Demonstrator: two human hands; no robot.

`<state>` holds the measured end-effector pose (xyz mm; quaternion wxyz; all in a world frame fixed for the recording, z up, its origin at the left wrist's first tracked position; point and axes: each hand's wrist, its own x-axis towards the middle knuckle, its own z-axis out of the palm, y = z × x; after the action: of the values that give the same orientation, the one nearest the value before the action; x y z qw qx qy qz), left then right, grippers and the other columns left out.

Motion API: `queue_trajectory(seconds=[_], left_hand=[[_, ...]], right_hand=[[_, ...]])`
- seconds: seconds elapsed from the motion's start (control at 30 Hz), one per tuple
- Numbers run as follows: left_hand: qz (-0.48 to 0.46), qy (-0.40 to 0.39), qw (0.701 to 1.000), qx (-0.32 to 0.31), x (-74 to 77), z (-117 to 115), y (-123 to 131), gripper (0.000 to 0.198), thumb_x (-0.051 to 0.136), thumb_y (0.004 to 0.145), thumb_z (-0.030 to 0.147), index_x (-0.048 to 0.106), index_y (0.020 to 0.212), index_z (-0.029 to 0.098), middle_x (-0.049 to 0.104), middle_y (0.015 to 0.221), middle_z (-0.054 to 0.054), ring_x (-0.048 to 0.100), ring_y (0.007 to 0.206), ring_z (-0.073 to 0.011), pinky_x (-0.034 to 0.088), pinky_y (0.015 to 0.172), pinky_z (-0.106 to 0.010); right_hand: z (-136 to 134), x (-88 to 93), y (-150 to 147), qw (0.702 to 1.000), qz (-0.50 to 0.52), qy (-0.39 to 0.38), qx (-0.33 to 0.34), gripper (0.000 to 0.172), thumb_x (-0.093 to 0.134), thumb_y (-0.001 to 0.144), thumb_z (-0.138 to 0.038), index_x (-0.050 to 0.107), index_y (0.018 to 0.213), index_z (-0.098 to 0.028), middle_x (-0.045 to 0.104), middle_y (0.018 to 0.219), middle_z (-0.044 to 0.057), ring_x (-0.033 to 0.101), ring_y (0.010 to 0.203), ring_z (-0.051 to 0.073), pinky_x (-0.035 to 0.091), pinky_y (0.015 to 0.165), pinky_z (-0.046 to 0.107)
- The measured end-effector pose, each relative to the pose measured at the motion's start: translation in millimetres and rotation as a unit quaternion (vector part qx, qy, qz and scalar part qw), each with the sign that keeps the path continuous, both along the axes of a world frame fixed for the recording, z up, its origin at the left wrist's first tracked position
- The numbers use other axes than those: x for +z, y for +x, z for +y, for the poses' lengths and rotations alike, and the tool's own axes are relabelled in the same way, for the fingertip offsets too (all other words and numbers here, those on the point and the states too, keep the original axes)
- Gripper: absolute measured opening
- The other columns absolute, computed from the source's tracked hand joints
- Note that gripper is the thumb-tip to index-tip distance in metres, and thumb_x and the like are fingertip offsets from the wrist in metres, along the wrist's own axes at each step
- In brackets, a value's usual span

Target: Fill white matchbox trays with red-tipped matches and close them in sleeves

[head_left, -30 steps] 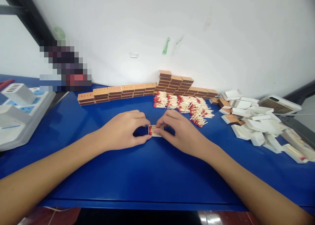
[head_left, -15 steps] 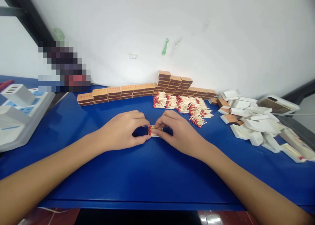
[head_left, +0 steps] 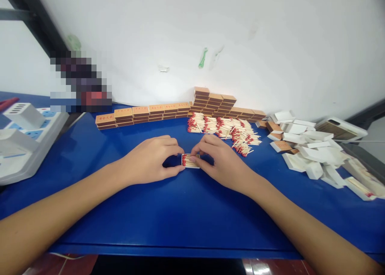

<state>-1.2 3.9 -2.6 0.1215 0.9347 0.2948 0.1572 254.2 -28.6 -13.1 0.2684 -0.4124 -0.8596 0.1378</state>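
A small white matchbox tray (head_left: 191, 167) lies on the blue tabletop between my hands, filled with red-tipped matches (head_left: 187, 160). My left hand (head_left: 158, 158) grips the tray's left end between thumb and forefinger. At the other end, my right hand (head_left: 218, 160) is closed, its thumb and fingertips pinched at the matches over the tray. Those fingertips hide the right part of the tray. Just beyond my hands, loose matches (head_left: 224, 126) lie in several heaps, most with their red heads to the left.
Orange-and-brown matchboxes (head_left: 140, 111) line the wall, with a taller stack (head_left: 201, 96) mid-row. At right are piled white empty trays (head_left: 315, 152), a few orange sleeves (head_left: 281, 146) and a phone-like device (head_left: 341, 127). A power strip (head_left: 39, 146) with plugs sits at left.
My right thumb has drawn back slightly to the right across the matches, so more of them show. My left hand keeps its grip on the tray. The view has shifted slightly.
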Motion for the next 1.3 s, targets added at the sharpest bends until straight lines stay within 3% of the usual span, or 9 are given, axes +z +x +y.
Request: queue_trajectory(seconds=[0.3,0.47,0.53,0.6,0.7,0.8,1.03,1.17,1.3], left_hand=[[0.004,0.001,1.000,-0.004,0.3,0.1,-0.4,0.023,0.068,0.103,0.035,0.079,0.116,0.020,0.076,0.105,-0.007,0.069,0.100,-0.0245,0.054,0.086,-0.037],[-0.001,-0.004,1.000,-0.003,1.3,0.3,-1.2,0.023,0.069,0.103,0.036,0.079,0.117,0.020,0.076,0.105,-0.007,0.070,0.099,-0.0242,0.055,0.086,-0.036],[-0.004,-0.012,1.000,0.004,1.3,2.0,-2.8,0.023,0.069,0.103,0.036,0.079,0.117,0.021,0.076,0.105,-0.007,0.069,0.099,-0.0242,0.055,0.087,-0.037],[-0.011,-0.021,1.000,0.011,0.9,4.8,-4.9,0.023,0.069,0.102,0.036,0.079,0.116,0.021,0.075,0.105,-0.007,0.069,0.099,-0.0242,0.055,0.087,-0.037],[-0.027,-0.035,0.999,0.022,-0.1,9.6,-7.6,0.024,0.070,0.100,0.038,0.078,0.115,0.022,0.075,0.104,-0.006,0.068,0.099,-0.0241,0.055,0.088,-0.038],[-0.038,-0.038,0.998,0.025,-1.3,12.7,-8.6,0.025,0.073,0.097,0.040,0.077,0.114,0.021,0.073,0.103,-0.006,0.068,0.098,-0.0241,0.056,0.088,-0.039],[-0.046,-0.028,0.998,0.025,-5.3,15.1,-7.8,0.028,0.075,0.097,0.043,0.079,0.112,0.020,0.072,0.103,-0.008,0.066,0.097,-0.0244,0.056,0.087,-0.039],[-0.058,-0.030,0.997,0.029,-7.8,18.5,-8.5,0.027,0.075,0.097,0.042,0.078,0.112,0.020,0.073,0.103,-0.008,0.066,0.097,-0.0249,0.056,0.087,-0.040],[-0.093,-0.036,0.994,0.051,-8.5,20.3,-10.5,0.026,0.075,0.096,0.042,0.078,0.110,0.020,0.074,0.102,-0.007,0.068,0.096,-0.0241,0.056,0.085,-0.039]], right_hand=[[1.2,-0.9,1.0,1.000,-0.010,0.005,-0.004,0.005,0.067,0.106,-0.022,0.069,0.101,-0.024,0.065,0.098,0.006,0.061,0.098,0.024,0.052,0.087,0.040],[7.5,14.4,18.2,0.998,-0.010,0.067,-0.013,0.010,0.063,0.107,-0.025,0.070,0.099,-0.025,0.067,0.096,0.007,0.063,0.094,0.025,0.051,0.083,0.041],[15.1,23.5,36.8,0.994,0.001,0.095,-0.062,0.015,0.063,0.107,-0.031,0.071,0.096,-0.025,0.069,0.091,0.007,0.064,0.090,0.025,0.050,0.081,0.041],[28.2,30.5,60.6,0.982,0.027,0.096,-0.158,0.019,0.065,0.103,-0.038,0.072,0.091,-0.024,0.070,0.084,0.006,0.063,0.081,0.024,0.049,0.075,0.040],[58.6,35.8,94.2,0.944,0.083,0.011,-0.319,0.025,0.071,0.095,-0.045,0.075,0.088,-0.021,0.070,0.072,0.005,0.059,0.066,0.021,0.044,0.064,0.037],[95.5,39.4,109.6,0.904,0.115,-0.027,-0.411,0.024,0.073,0.091,-0.043,0.076,0.084,-0.020,0.073,0.075,0.006,0.061,0.067,0.021,0.042,0.066,0.038],[151.6,47.7,89.4,0.853,0.181,-0.091,-0.481,0.037,0.082,0.089,-0.042,0.062,0.065,-0.021,0.055,0.058,0.003,0.051,0.064,0.020,0.040,0.064,0.038],[150.7,56.6,89.0,0.836,0.237,-0.115,-0.481,0.037,0.083,0.089,-0.036,0.056,0.068,-0.023,0.047,0.056,-0.003,0.045,0.058,0.016,0.038,0.054,0.033],[128.4,69.1,95.3,0.826,0.302,-0.095,-0.466,0.035,0.078,0.094,-0.041,0.057,0.073,-0.022,0.046,0.061,-0.004,0.042,0.055,0.012,0.035,0.047,0.027]])
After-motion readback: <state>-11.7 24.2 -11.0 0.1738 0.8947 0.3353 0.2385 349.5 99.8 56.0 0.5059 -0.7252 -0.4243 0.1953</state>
